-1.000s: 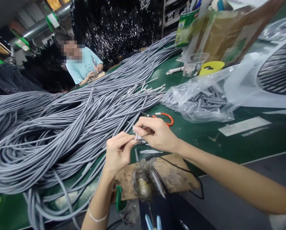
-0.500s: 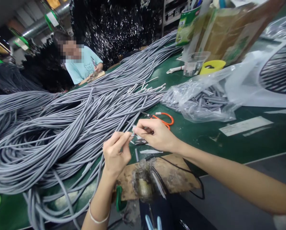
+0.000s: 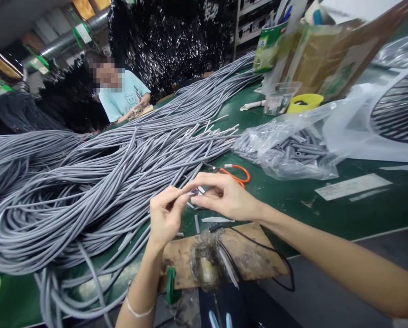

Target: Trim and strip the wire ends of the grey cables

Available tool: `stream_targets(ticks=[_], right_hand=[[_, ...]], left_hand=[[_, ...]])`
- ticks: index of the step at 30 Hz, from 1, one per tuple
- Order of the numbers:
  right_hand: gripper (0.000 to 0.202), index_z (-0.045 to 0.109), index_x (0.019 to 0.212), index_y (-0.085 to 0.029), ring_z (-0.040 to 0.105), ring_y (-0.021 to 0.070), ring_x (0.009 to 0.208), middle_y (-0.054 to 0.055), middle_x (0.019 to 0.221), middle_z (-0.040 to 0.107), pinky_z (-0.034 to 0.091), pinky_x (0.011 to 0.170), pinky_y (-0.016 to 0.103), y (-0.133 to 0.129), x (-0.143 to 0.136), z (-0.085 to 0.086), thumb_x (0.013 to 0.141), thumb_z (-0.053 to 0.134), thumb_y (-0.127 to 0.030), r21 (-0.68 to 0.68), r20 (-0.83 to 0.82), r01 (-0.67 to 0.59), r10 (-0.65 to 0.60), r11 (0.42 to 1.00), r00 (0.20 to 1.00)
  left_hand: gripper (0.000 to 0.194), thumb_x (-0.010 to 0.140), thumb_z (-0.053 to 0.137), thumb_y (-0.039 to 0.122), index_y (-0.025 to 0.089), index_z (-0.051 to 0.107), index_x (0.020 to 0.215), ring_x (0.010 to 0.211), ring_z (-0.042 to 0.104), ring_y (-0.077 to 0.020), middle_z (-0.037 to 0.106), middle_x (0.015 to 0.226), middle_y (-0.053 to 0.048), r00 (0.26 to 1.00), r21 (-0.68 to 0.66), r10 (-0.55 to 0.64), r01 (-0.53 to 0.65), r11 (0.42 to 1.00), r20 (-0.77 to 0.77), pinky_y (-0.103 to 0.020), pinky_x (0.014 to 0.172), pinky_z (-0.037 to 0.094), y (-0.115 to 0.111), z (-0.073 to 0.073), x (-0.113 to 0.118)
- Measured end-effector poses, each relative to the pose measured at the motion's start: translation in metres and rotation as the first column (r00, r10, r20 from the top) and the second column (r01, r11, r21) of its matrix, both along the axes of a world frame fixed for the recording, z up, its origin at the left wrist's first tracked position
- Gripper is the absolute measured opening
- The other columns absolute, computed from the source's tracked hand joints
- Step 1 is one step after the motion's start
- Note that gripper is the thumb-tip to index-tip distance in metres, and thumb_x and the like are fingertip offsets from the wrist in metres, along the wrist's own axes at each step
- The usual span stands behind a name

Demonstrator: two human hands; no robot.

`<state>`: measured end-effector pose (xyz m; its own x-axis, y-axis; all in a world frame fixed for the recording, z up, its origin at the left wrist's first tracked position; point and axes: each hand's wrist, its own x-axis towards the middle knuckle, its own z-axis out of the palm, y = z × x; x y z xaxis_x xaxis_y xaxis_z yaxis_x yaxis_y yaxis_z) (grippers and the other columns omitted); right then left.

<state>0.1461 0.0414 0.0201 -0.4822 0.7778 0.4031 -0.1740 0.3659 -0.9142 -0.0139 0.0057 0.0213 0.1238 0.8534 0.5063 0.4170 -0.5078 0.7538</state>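
Note:
My left hand [image 3: 165,212] pinches the end of a grey cable between thumb and forefinger. Small bluish wire ends [image 3: 193,193] show at its fingertips; their detail is too small to make out. From the other side, my right hand [image 3: 226,197] curls its thumb and forefinger around these wire ends, the forefinger touching the left fingertips. Just behind the right hand lie orange-handled scissors [image 3: 238,173]. A large bundle of grey cables [image 3: 97,196] spreads over the green table to the left of both hands.
Below the hands sits a wooden board [image 3: 248,255] with a grimy metal pot, a black cord and a green clamp [image 3: 170,284]. A plastic bag of grey tubes [image 3: 299,150], a yellow tub [image 3: 305,103] and a fan stand right. Across the table, a person [image 3: 125,98] works.
My right hand's forefinger has stretched over toward the left fingertips, and its thumb has moved apart from the forefinger. The left hand keeps its pinch. The view has shifted slightly.

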Motion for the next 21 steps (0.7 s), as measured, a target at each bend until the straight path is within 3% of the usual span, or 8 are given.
stream_targets(ticks=[4, 7, 10, 12, 14, 17, 19, 21], right_hand=[[0.027, 0.062, 0.064, -0.012, 0.042, 0.006, 0.047, -0.001, 0.059, 0.053, 0.03, 0.04, 0.018, 0.003, -0.002, -0.004, 0.07, 0.068, -0.038, -0.084, -0.027, 0.135, -0.138, 0.987, 0.99], [0.03, 0.061, 0.06, -0.012, 0.04, 0.0059, 0.045, -0.001, 0.055, 0.053, 0.029, 0.04, 0.019, 0.006, -0.002, -0.008, 0.074, 0.066, -0.038, 0.034, 0.005, 0.278, -0.279, 0.96, 0.96], [0.023, 0.063, 0.062, -0.013, 0.046, 0.0071, 0.051, 0.001, 0.059, 0.056, 0.034, 0.048, 0.019, 0.003, -0.002, -0.012, 0.079, 0.06, -0.026, 0.395, 0.023, 0.415, -0.461, 0.819, 0.887], [0.022, 0.065, 0.063, -0.014, 0.046, 0.0069, 0.052, 0.001, 0.06, 0.056, 0.031, 0.048, 0.02, 0.0, -0.002, -0.016, 0.082, 0.055, -0.019, 0.621, 0.067, 0.384, -0.534, 0.683, 0.843], [0.023, 0.065, 0.064, -0.014, 0.044, 0.0068, 0.05, 0.0, 0.059, 0.055, 0.026, 0.047, 0.022, -0.001, -0.002, -0.018, 0.082, 0.051, -0.015, 0.716, 0.125, 0.311, -0.553, 0.625, 0.824], [0.02, 0.062, 0.059, -0.014, 0.042, 0.0073, 0.051, -0.001, 0.056, 0.052, 0.027, 0.048, 0.022, 0.005, 0.002, -0.017, 0.078, 0.055, -0.017, 0.563, 0.184, 0.342, -0.518, 0.752, 0.836], [0.02, 0.06, 0.057, -0.014, 0.042, 0.0079, 0.051, -0.001, 0.055, 0.051, 0.03, 0.049, 0.022, 0.011, 0.005, -0.013, 0.074, 0.061, -0.024, 0.303, 0.188, 0.356, -0.421, 0.884, 0.887], [0.026, 0.059, 0.058, -0.013, 0.041, 0.0084, 0.05, -0.001, 0.054, 0.051, 0.031, 0.048, 0.022, 0.018, 0.008, -0.01, 0.07, 0.065, -0.036, 0.06, 0.164, 0.304, -0.31, 0.951, 0.936]], left_hand=[[0.023, 0.083, 0.057, 0.03, 0.013, 0.07, 0.077, 0.051, 0.046, -0.0084, 0.053, 0.057, 0.0, 0.997, -0.137, -0.05, 0.057, 0.989, 0.05, -0.019, 0.047, 0.037, 0.0, -0.001, 0.0], [0.019, 0.081, 0.058, 0.029, 0.013, 0.068, 0.083, 0.052, 0.05, -0.0083, 0.059, 0.063, -0.001, 0.997, -0.181, -0.013, 0.027, 0.983, 0.08, -0.018, 0.048, 0.04, 0.001, -0.002, 0.001], [0.014, 0.08, 0.059, 0.024, 0.014, 0.068, 0.081, 0.059, 0.057, -0.0104, 0.064, 0.071, -0.004, 0.992, -0.096, 0.124, -0.126, 0.987, -0.031, -0.02, 0.055, 0.046, 0.004, -0.007, 0.001], [0.012, 0.079, 0.058, 0.019, 0.014, 0.068, 0.079, 0.061, 0.059, -0.0113, 0.065, 0.071, -0.004, 0.955, 0.06, 0.235, -0.228, 0.972, -0.183, -0.021, 0.059, 0.048, 0.006, -0.011, 0.002], [0.013, 0.079, 0.055, 0.013, 0.014, 0.068, 0.079, 0.062, 0.059, -0.0114, 0.065, 0.071, -0.004, 0.912, 0.197, 0.26, -0.205, 0.959, -0.317, -0.021, 0.06, 0.048, 0.007, -0.015, 0.003], [0.016, 0.08, 0.051, 0.01, 0.015, 0.065, 0.077, 0.065, 0.059, -0.0111, 0.063, 0.071, -0.003, 0.916, 0.197, 0.091, -0.014, 0.98, -0.39, -0.02, 0.061, 0.048, 0.006, -0.015, 0.005], [0.013, 0.081, 0.053, 0.014, 0.016, 0.064, 0.075, 0.064, 0.058, -0.0107, 0.063, 0.07, -0.003, 0.94, 0.091, -0.031, 0.065, 0.994, -0.339, -0.02, 0.06, 0.048, 0.004, -0.011, 0.006], [0.01, 0.08, 0.055, 0.019, 0.015, 0.063, 0.076, 0.063, 0.058, -0.0104, 0.064, 0.071, -0.003, 0.972, -0.066, -0.092, 0.079, 0.995, -0.215, -0.019, 0.059, 0.048, 0.002, -0.006, 0.004]])
